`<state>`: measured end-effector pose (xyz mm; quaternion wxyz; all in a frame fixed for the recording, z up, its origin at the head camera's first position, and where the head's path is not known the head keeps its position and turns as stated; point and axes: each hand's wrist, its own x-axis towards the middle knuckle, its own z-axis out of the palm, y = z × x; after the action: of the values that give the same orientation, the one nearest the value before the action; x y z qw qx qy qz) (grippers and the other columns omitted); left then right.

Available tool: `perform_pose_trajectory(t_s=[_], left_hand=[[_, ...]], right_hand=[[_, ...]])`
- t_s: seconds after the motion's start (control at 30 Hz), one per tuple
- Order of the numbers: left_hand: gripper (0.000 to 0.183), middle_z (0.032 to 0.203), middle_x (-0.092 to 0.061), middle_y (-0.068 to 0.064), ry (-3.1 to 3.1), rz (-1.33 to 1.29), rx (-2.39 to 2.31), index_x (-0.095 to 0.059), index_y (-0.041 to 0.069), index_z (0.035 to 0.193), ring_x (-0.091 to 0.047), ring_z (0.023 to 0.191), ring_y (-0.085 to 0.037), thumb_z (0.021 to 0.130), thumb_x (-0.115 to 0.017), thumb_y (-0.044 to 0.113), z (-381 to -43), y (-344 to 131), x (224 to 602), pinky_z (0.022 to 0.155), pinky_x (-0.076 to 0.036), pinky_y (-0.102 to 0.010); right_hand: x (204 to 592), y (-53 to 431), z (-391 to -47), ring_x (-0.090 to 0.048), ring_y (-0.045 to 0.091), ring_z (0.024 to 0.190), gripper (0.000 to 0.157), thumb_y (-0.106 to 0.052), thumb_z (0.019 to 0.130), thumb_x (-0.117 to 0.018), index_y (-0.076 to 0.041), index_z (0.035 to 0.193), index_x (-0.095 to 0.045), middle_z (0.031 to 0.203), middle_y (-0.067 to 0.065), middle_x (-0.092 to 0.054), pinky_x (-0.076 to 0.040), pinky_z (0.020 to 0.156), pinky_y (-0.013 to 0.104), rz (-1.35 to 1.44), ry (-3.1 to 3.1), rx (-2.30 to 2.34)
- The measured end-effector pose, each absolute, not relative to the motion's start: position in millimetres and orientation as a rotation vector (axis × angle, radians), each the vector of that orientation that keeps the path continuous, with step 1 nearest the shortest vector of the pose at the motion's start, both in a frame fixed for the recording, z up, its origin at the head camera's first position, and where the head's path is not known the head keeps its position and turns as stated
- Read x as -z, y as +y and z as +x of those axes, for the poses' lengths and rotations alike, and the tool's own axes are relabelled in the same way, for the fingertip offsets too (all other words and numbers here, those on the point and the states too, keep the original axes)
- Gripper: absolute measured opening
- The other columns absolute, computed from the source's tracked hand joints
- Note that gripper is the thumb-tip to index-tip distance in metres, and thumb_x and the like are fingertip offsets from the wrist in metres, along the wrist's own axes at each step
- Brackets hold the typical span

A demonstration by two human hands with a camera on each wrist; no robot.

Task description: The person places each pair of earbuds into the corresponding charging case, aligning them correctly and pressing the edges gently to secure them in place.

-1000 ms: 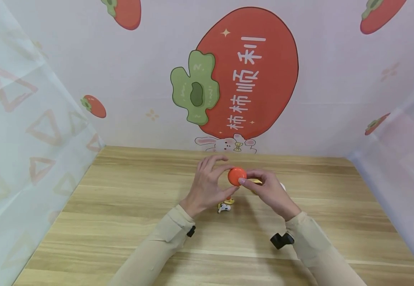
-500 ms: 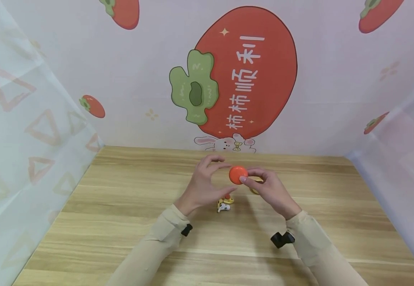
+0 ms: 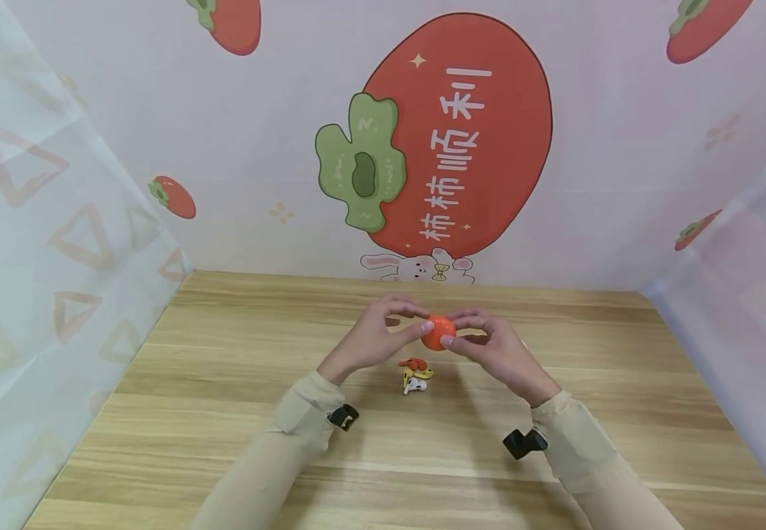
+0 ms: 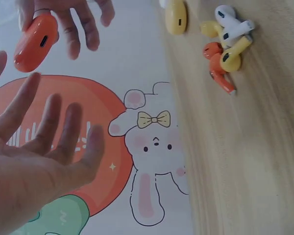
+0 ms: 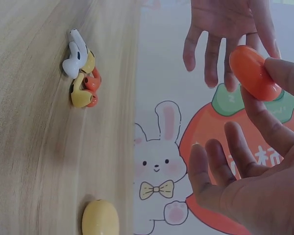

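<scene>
An orange earbud charging case (image 3: 438, 335) is held in the air above the table, and my right hand (image 3: 508, 357) pinches it between thumb and forefinger. My left hand (image 3: 369, 335) is at the case's left edge, its thumb tip overlapping the case in the head view. In the left wrist view, a narrow gap shows between that thumb and the case (image 4: 36, 43); the left forefinger ends close beside it. Whether the left fingertips touch it is unclear. Below, a small pile of loose earbuds, white (image 3: 416, 385), yellow (image 3: 424, 373) and orange (image 3: 414, 364), lies on the table.
A yellow charging case (image 5: 100, 218) sits on the wooden table (image 3: 257, 442) near the right hand. A white object (image 4: 163, 3) is partly visible beyond it. Printed cloth (image 3: 257, 147) closes off the back and both sides.
My left hand first spanned the case, drew its fingers a little away, then brought the thumb up to the case's edge. The right hand keeps its pinch, lowering the case slightly.
</scene>
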<state>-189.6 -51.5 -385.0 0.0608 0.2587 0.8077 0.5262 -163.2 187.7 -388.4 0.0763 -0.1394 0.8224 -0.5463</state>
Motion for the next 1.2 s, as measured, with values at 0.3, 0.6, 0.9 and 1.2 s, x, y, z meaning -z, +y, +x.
perform_pose_trajectory(t_s=[0.3,0.6,0.9,1.2], left_hand=[[0.028,0.129,-0.062,-0.003,2.352,0.730,-1.540,-0.077,0.012,0.111,-0.053,0.124,-0.020,0.094,-0.073,0.034,-192,-51,381,0.100,-0.049,-0.045],[0.024,0.131,-0.059,-0.005,2.249,0.647,-1.777,-0.077,0.006,0.109,-0.049,0.128,-0.023,0.095,-0.074,0.025,-188,-47,380,0.101,-0.050,-0.041],[0.025,0.127,-0.060,-0.004,2.225,0.561,-1.945,-0.077,0.005,0.110,-0.050,0.127,-0.023,0.095,-0.074,0.025,-185,-41,378,0.099,-0.051,-0.040],[0.027,0.126,-0.062,-0.003,2.245,0.587,-1.907,-0.076,0.007,0.112,-0.053,0.125,-0.021,0.097,-0.072,0.028,-183,-42,379,0.098,-0.052,-0.038]], right_hand=[[388,188,-163,-0.049,0.030,0.129,0.030,-0.026,0.093,-0.077,-0.006,0.115,-0.075,0.134,0.010,-0.056,-0.050,0.102,0.047,-0.472,2.469,1.621],[387,186,-162,-0.049,0.029,0.129,0.037,-0.031,0.090,-0.079,-0.009,0.119,-0.074,0.134,0.008,-0.057,-0.051,0.100,0.044,-0.415,2.444,1.651],[385,182,-161,-0.049,0.032,0.132,0.039,-0.036,0.093,-0.076,-0.007,0.119,-0.073,0.135,0.008,-0.058,-0.049,0.102,0.049,-0.324,2.413,1.715],[383,181,-161,-0.045,0.032,0.134,0.038,-0.033,0.094,-0.074,-0.003,0.117,-0.073,0.139,0.011,-0.055,-0.048,0.103,0.051,-0.298,2.429,1.749]])
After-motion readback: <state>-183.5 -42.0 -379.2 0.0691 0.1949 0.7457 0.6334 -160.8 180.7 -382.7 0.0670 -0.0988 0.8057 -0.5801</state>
